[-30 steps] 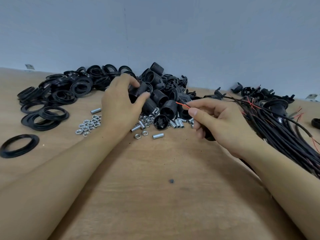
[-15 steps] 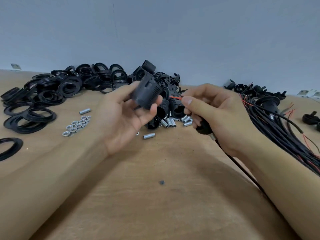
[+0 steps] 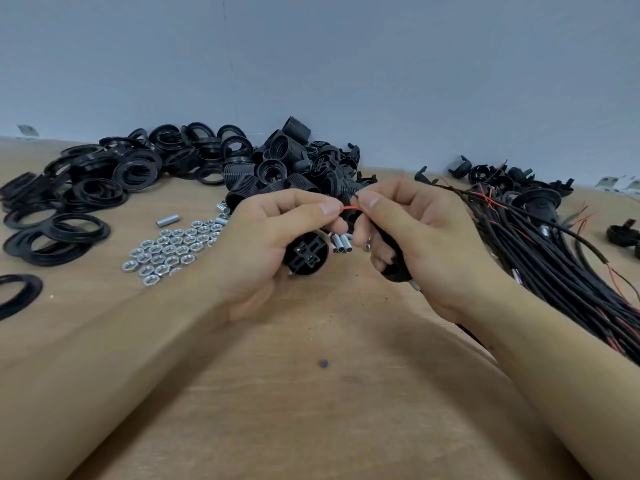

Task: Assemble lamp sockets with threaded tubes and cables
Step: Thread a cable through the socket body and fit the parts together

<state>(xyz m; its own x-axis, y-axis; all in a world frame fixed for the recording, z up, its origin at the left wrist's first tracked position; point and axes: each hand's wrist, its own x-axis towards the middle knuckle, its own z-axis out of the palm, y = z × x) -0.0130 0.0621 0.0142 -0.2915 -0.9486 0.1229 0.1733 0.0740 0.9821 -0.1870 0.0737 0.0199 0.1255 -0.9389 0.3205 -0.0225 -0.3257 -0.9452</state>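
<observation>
left hand (image 3: 273, 244) gripping socket (image 3: 306, 256), apparently pinching red wire (image 3: 350, 208)

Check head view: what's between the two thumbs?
A short red wire spans the gap between left hand and right hand, pinched at both ends.

Soft, even light fills the scene – bright enough to read the wooden table (image 3: 311, 410) and the grey-blue wall (image 3: 346, 64) clearly, with no harsh glare, only small glints on the metal nuts (image 3: 166, 251) at centre left. Shadows are faint and diffuse, the darkest lying under the left hand (image 3: 273, 244) and right hand (image 3: 415, 244) and along the forearms toward the bottom of the frame. The wide-angle lens bows the table's far edge and stretches the forearms at the lower corners – detail is slightly soft throughout, and the black parts at upper left merge into dark masses.
</observation>
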